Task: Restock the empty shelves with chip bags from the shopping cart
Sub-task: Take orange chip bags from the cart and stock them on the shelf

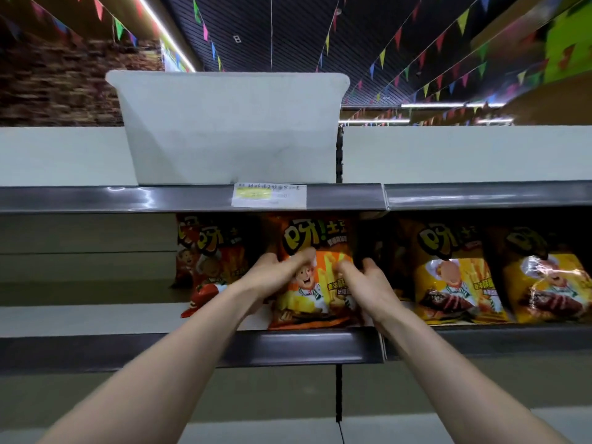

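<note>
Our left hand (275,275) grips the left side of the orange foil chip bag (315,240), with the thumb on its printed face and the other fingers wrapped round the edge. Our right hand (368,280) holds the right side the same way. The bag stands upright at the front edge of the grey metal shelf (304,346), near the right end of that shelf section, its base just behind the lip.

To finish this placement well, we judge that we should slide the bag back until its base sits flat and keep its face square to the aisle. We should also ease our grip slowly, since a puffy bag tips forward readily.

Just to its left stands a red chip bag (211,261), so we should close the row up without crushing it. Yellow chip bags (448,277) fill the next section to the right. A white plastic bin (230,129) sits on the shelf above, over a paper price label (269,195).
</note>
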